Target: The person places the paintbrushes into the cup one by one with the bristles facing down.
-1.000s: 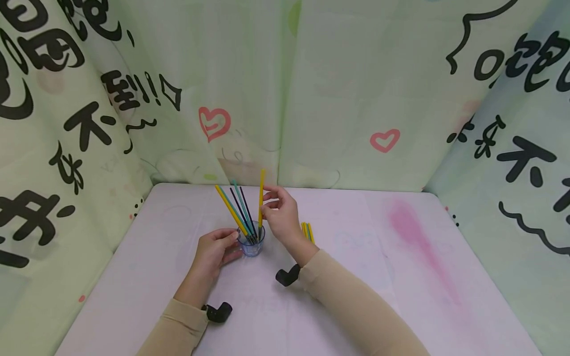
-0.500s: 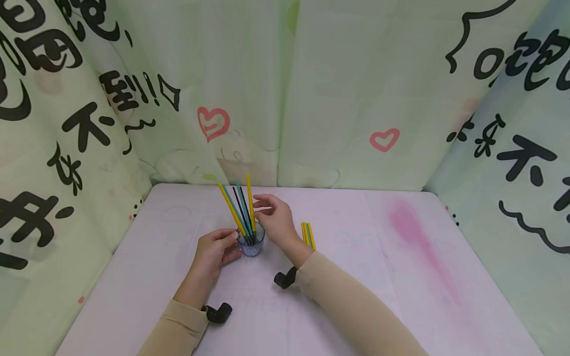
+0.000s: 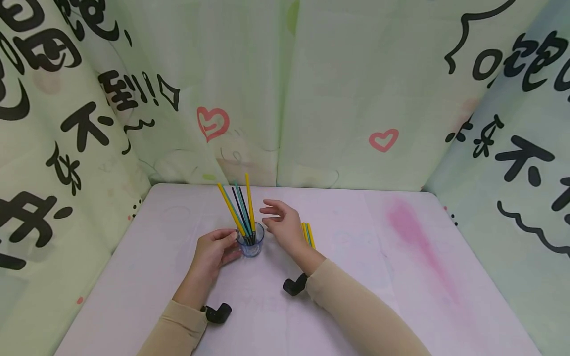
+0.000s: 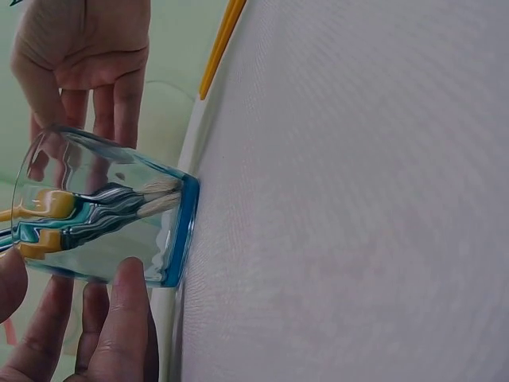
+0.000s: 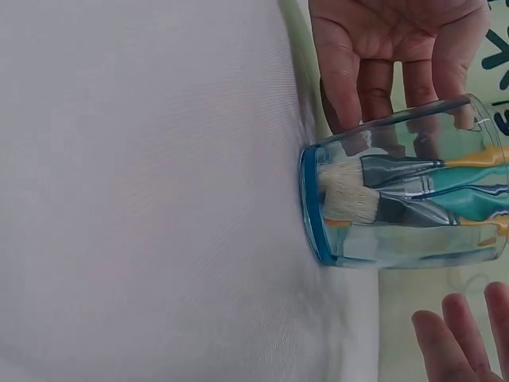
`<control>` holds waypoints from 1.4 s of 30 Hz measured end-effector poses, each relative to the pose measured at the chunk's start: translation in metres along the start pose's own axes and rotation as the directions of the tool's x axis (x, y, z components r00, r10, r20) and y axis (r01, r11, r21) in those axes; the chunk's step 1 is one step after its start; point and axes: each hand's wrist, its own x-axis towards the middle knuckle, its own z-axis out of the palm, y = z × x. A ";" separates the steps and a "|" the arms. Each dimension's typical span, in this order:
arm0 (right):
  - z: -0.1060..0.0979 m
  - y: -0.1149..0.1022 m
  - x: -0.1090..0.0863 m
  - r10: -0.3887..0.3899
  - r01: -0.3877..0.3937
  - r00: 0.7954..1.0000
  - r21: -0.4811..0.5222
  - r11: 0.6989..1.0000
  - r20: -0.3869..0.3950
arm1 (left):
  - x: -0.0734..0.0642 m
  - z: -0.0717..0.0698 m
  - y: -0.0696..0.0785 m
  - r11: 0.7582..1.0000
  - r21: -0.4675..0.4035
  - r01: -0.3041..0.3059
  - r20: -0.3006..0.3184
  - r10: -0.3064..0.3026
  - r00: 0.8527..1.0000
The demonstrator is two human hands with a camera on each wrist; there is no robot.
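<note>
Right hand (image 3: pixel 285 225) has moved a little away from the brushes (image 3: pixel 249 198), toward the person's right, while the left hand (image 3: pixel 215 249) and the glass (image 3: pixel 254 249) remain almost in the same place.

On the head view, one glass stands upright on one table (image 3: pixel 249 306). The left hand holds the glass at its side, with the thumb near the rim. The right hand is relaxed and holds nothing. I count six brushes in the glass: two yellow, two teal and two dark, but they overlap, so I am not fully sure. Beyond the right hand lie sticks (image 3: pixel 304 230); three are visible, two yellow and one green, and others may be hidden. I count two black clips (image 3: pixel 217 313), one at each wrist. The step in hand seems to be standing brushes in the glass, with one just released. The next move probably calls for the right hand to reach the sticks, while the left hand steadies the glass.

On the left wrist view, the left fingers press close to the glass, and two brush heads point down inside it.

On the right wrist view, two pale brush heads are also visible, and the right fingers are rather straight, apart from the glass.
</note>
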 end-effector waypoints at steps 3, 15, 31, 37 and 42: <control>-0.003 0.001 -0.002 0.018 -0.018 1.000 0.017 1.000 -0.004 | 0.000 0.000 -0.001 1.000 0.000 0.002 -0.002 -0.002 1.000; -0.019 0.007 -0.008 0.066 -0.066 0.998 0.001 0.998 -0.002 | -0.002 -0.001 0.000 1.000 -0.023 -0.001 0.013 0.001 1.000; -0.042 0.019 -0.013 0.112 -0.111 0.993 0.034 0.993 -0.030 | 0.000 0.000 0.001 1.000 -0.020 0.007 0.018 -0.007 1.000; -0.049 0.019 -0.015 0.125 -0.124 0.992 0.029 0.992 -0.034 | 0.001 0.000 0.001 1.000 -0.019 0.009 0.017 -0.009 1.000; -0.057 0.020 -0.018 0.134 -0.133 0.990 0.025 0.991 -0.037 | -0.001 -0.001 0.001 1.000 -0.029 0.002 0.021 -0.001 1.000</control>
